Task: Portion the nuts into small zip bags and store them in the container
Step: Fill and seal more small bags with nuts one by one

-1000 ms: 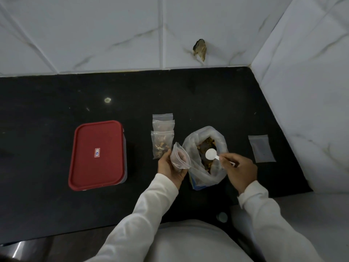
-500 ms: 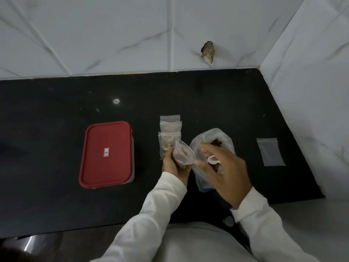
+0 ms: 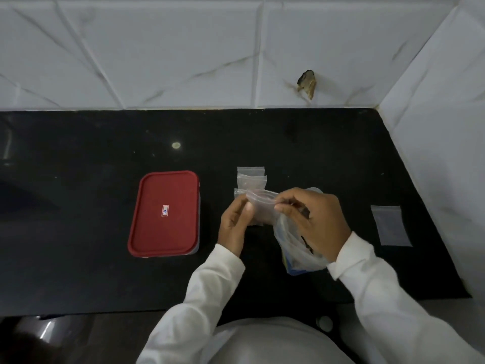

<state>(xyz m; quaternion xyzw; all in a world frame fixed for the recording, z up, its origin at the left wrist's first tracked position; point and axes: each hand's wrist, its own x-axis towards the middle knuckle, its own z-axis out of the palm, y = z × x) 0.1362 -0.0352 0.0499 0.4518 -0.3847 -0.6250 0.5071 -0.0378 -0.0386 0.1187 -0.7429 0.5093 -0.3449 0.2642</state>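
A small clear zip bag [image 3: 262, 208] is held between both hands above the black counter. My left hand [image 3: 236, 222] pinches its left side; my right hand [image 3: 312, 219] pinches its top right edge. Under my right hand sits the large clear bag of nuts [image 3: 296, 248], mostly hidden. Behind the held bag lie a few small zip bags [image 3: 251, 179], overlapping. A container with a red lid [image 3: 165, 214] stands shut to the left. The white spoon is out of sight.
An empty small zip bag [image 3: 391, 224] lies flat to the right, near the white tiled side wall [image 3: 441, 132]. The black counter [image 3: 91, 158] runs back to a tiled wall with a chipped hole [image 3: 307, 84].
My right hand held the white spoon over the nut bag a second ago; it has since come across to grip the small zip bag's top. The camera view has shifted left.
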